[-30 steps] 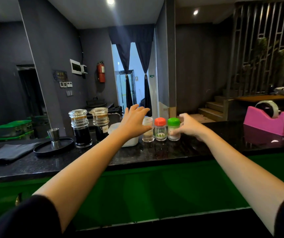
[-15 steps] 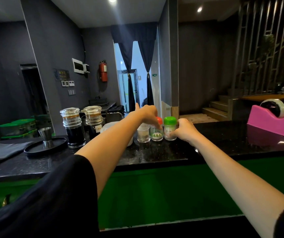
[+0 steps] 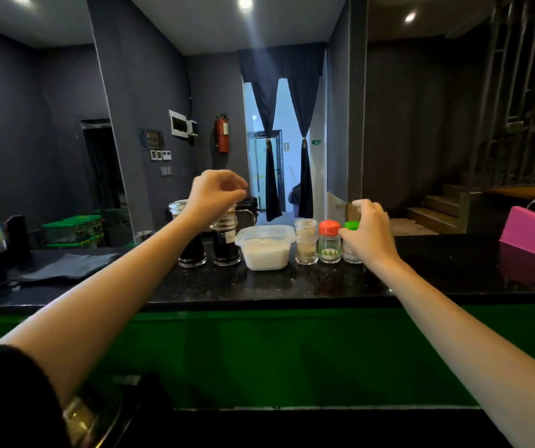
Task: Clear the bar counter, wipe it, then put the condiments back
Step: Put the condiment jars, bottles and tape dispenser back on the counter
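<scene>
clearing step: condiments in a row on the worktop (image 3: 292, 286).
left hand (image 3: 214, 195) fingers pinch the dark jar (image 3: 225, 244) top; right hand (image 3: 368, 236) fingers wrap the green-cap shaker (image 3: 351, 225). next: lift both straight up.

Left hand (image 3: 216, 194) closes over a dark sauce jar (image 3: 225, 242). Right hand (image 3: 368, 234) grips the green-capped shaker (image 3: 351, 242); red-capped shaker (image 3: 329, 242) at its 9 o'clock on the counter (image 3: 292, 284).

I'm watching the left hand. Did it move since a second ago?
Yes. The left hand went leftward along the row, from the clear-lidded shaker to above the dark sauce jar beside the plastic tub.
</scene>
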